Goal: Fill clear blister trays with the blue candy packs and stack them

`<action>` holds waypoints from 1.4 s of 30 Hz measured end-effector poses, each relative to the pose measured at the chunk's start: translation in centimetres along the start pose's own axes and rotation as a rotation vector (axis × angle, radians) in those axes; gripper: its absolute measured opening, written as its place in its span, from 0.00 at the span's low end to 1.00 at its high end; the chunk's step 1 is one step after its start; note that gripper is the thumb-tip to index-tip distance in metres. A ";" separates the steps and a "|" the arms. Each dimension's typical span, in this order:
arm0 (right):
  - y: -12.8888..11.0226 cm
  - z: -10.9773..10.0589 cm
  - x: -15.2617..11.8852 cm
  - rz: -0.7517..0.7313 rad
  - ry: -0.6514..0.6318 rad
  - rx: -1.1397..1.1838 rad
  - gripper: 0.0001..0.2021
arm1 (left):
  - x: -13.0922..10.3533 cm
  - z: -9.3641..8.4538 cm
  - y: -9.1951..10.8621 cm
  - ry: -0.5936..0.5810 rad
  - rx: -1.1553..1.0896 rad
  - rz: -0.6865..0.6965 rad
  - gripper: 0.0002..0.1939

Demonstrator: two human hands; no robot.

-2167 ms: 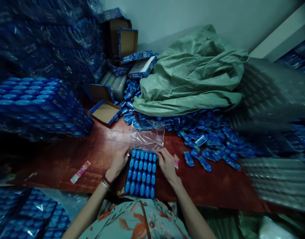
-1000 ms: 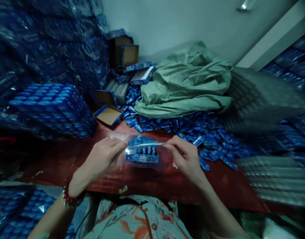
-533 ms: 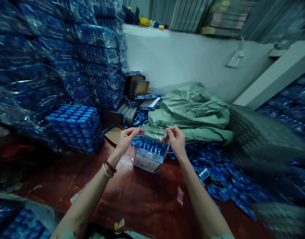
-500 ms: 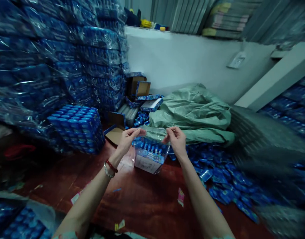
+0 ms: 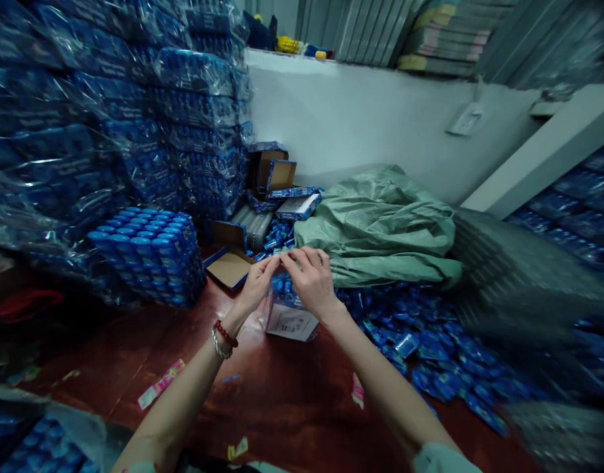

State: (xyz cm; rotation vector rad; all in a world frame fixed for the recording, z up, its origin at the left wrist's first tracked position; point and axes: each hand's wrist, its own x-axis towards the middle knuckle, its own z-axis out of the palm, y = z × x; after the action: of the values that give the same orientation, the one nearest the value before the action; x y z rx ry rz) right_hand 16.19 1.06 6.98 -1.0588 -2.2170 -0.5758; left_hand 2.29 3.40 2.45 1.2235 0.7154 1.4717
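Observation:
A small display box with a white printed label on its side stands inside a clear plastic bag on the red-brown floor. Blue bottles show in the box, partly covered by my hands. My left hand, with a beaded and a silver bracelet on its wrist, pinches the top of the bag. Over the box, my right hand has its fingers curled at the same part of the bag, its fingertips meeting those of the left. The exact fold of plastic between the fingertips is hidden.
Wrapped blue packs are stacked high at left, with a block of blue bottles before them. An open cardboard tray lies behind my left hand. Green sheeting lies at the back; loose blue packets cover the floor at right.
My right hand has moved left across the box to meet my left hand. The bag's mouth, held wide between the hands before, is now gathered at the fingertips.

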 end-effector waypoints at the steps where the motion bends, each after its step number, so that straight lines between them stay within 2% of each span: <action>1: -0.2 0.3 0.3 -0.015 -0.026 -0.015 0.14 | 0.0 -0.1 0.0 0.008 0.033 0.005 0.21; 6: -0.7 1.6 1.6 -0.070 -0.102 -0.056 0.12 | 0.0 -0.6 0.7 -0.039 0.213 0.054 0.22; 8: 0.3 1.8 2.2 -0.012 -0.089 -0.039 0.10 | -0.2 -0.6 1.0 -0.075 0.231 0.062 0.21; 9: 1.6 1.6 2.4 0.061 -0.049 -0.022 0.09 | -0.3 -0.7 1.0 -0.090 0.214 0.054 0.20; 11: 5.8 0.4 2.3 0.317 0.141 0.023 0.09 | -0.5 -0.9 0.9 -0.104 0.140 0.024 0.19; 12: 8.5 -0.8 1.9 0.486 0.296 0.059 0.09 | -0.6 -1.1 0.7 -0.094 0.097 0.007 0.19; 15: 16.1 -6.4 -1.4 1.007 0.902 0.286 0.10 | -0.7 -1.8 0.0 -0.012 -0.009 -0.017 0.20; 16: 17.4 -8.4 -2.9 1.088 1.075 0.414 0.09 | -0.7 -1.9 -0.2 0.020 -0.038 -0.015 0.20; 17: 17.9 -10.2 -4.4 1.087 1.168 0.536 0.09 | -0.7 -2.0 -0.4 0.048 -0.066 -0.010 0.21; 18: 17.3 -11.6 -5.8 1.060 1.169 0.624 0.08 | -0.6 -2.0 -0.6 0.069 -0.091 -0.004 0.21; 19: 15.7 -12.3 -7.0 0.992 1.108 0.651 0.08 | -0.6 -1.9 -0.7 0.085 -0.112 -0.001 0.21; 20: 13.4 -12.4 -7.9 0.918 0.942 0.663 0.06 | -0.5 -1.8 -0.9 0.097 -0.127 0.000 0.21; 21: 10.5 -11.8 -8.6 0.839 0.671 0.678 0.04 | -0.4 -1.6 -1.0 0.104 -0.136 -0.002 0.21; 22: 7.5 -10.6 -8.9 0.748 0.356 0.674 0.07 | -0.3 -1.5 -1.1 0.110 -0.141 -0.005 0.21; 23: 4.5 -8.7 -9.1 0.595 0.070 0.645 0.12 | -0.3 -1.5 -1.2 0.116 -0.144 -0.005 0.21; 25: 0.1 -4.2 -8.8 0.258 -0.205 0.476 0.26 | -0.1 -1.5 -1.2 0.125 -0.146 0.000 0.20; 27: -1.7 0.3 -8.3 0.153 -0.308 0.289 0.34 | -0.2 -1.7 -1.1 0.122 -0.132 0.015 0.19; 29: -1.4 3.7 -7.9 0.164 -0.351 0.164 0.36 | -0.8 -1.9 -0.7 0.096 -0.051 0.047 0.18; 31: -0.2 5.7 -7.6 0.215 -0.364 0.138 0.34 | -2.0 -2.0 -0.5 0.007 0.144 0.100 0.18; 33: 1.0 6.6 -7.6 0.258 -0.347 0.220 0.31 | -3.7 -2.0 -0.6 -0.158 0.383 0.200 0.18; 35: 1.5 6.8 -8.0 0.300 -0.280 0.398 0.29 | -5.6 -1.9 -1.3 -0.342 0.564 0.358 0.16; 38: 1.2 6.3 -9.2 0.461 -0.078 0.770 0.24 | -7.9 -2.0 -3.2 -0.501 0.729 0.639 0.14; 40: 0.6 5.5 -9.9 0.678 0.145 1.011 0.19 | -8.7 -2.3 -4.4 -0.552 0.818 0.771 0.14; 42: 0.1 4.6 -10.0 0.891 0.360 1.209 0.16 | -9.1 -2.6 -5.1 -0.599 0.879 0.839 0.14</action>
State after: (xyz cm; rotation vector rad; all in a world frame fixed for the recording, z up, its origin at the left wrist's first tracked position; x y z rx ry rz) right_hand 19.72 -1.44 -3.13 -0.9543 -1.1498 0.8115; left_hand 0.96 -3.36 -5.84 2.7411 0.4263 1.2796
